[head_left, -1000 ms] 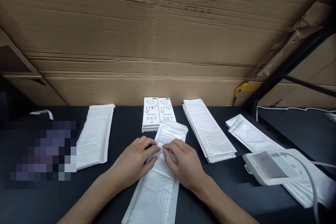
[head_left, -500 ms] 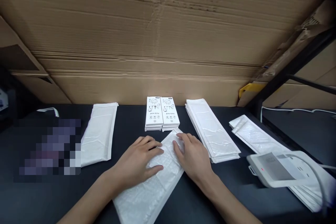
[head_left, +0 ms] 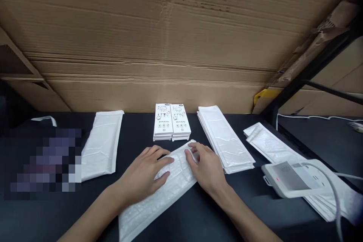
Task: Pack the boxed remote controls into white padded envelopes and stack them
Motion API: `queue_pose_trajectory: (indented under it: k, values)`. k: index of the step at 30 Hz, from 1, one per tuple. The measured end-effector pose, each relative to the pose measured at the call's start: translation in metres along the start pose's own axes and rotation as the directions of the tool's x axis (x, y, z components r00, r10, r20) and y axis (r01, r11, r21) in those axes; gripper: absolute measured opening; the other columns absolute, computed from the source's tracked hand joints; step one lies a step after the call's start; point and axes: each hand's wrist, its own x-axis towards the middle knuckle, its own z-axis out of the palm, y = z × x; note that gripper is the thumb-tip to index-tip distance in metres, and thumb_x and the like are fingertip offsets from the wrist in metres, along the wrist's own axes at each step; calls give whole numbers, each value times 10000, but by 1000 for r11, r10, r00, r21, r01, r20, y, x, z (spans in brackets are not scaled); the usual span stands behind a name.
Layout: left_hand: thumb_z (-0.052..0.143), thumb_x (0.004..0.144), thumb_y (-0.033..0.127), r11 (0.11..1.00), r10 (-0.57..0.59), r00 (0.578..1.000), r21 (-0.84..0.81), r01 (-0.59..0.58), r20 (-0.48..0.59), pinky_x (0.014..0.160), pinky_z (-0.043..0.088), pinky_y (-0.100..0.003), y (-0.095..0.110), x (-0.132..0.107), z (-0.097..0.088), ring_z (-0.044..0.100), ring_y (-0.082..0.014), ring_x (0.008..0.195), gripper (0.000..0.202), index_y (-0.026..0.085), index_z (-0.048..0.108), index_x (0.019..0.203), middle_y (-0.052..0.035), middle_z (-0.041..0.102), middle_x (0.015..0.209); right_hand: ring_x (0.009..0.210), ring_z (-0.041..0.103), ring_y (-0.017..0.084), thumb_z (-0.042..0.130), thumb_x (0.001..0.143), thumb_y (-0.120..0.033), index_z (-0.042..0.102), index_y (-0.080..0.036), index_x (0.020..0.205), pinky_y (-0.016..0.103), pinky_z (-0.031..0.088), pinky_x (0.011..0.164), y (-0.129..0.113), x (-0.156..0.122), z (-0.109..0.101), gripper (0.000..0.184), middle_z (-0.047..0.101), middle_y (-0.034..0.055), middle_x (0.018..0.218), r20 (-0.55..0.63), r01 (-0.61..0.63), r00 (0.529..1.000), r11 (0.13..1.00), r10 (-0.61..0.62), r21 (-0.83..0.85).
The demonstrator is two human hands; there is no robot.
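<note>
A white padded mailer [head_left: 159, 193] lies slantwise on the black table [head_left: 255, 211], its far end near the small boxes and its near end running off toward the lower left. My left hand [head_left: 144, 170] lies across its middle with the fingers spread. My right hand [head_left: 204, 166] presses on its far end, fingers curled over the edge. Just beyond my hands stand two stacks of white Hello Kitty boxes [head_left: 171, 122], side by side. Neither hand touches them.
A stack of white mailers [head_left: 224, 140] lies to the right of the boxes, and a single mailer [head_left: 102, 145] lies to the left. Further right are more mailers [head_left: 272, 147] under a white power strip [head_left: 295, 179] with a cable. A pixelated patch [head_left: 42, 159] hides the left. Corrugated cardboard [head_left: 170, 34] stands behind.
The mailer has turned under my hands, its near end swinging left from nearly straight to slantwise. My hands have spread apart along it. The view has shifted only slightly.
</note>
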Motion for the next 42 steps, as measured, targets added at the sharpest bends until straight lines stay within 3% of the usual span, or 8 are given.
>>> queue_pose_trajectory:
  k: [5,15,21,35,42]
  values:
    - [499,931,271,1000,6,1000,24,-6,-19,949,433,-433,-2,0,0,510,-244,1145,318,308,609,1227,-36,592,1263,803,637,200,491,921,-371,634,-218,1074,328,504,729,-2,0,-2,259,675,44,912,11,-24,1000,988,22,155]
    - [473,937,223,998,-1,999,61,3,-38,967,428,-436,-8,-2,3,490,-240,1176,323,281,600,1229,-45,581,1272,776,626,191,502,893,-441,611,-224,1065,340,482,757,-5,2,-5,298,664,39,963,160,-185,977,923,137,338]
    - [476,933,210,997,-14,999,75,18,-46,970,430,-435,-8,-3,2,493,-238,1172,327,264,594,1233,-50,583,1267,611,568,149,509,875,-513,566,-233,1132,318,457,639,-3,3,-8,385,665,26,954,245,-301,945,862,214,408]
    - [470,929,190,998,-3,998,66,7,-68,944,449,-419,-9,-2,4,523,-230,1130,338,269,590,1235,-46,597,1237,665,560,144,513,871,-514,546,-233,1150,306,447,652,2,5,-7,397,612,18,964,254,-305,945,830,204,467]
    - [473,932,199,998,-13,999,59,16,-50,955,450,-425,-8,-1,3,520,-232,1142,336,269,585,1241,-44,601,1239,650,531,138,530,866,-494,575,-240,1103,281,421,616,3,4,-6,351,567,-15,833,262,-266,953,833,152,485]
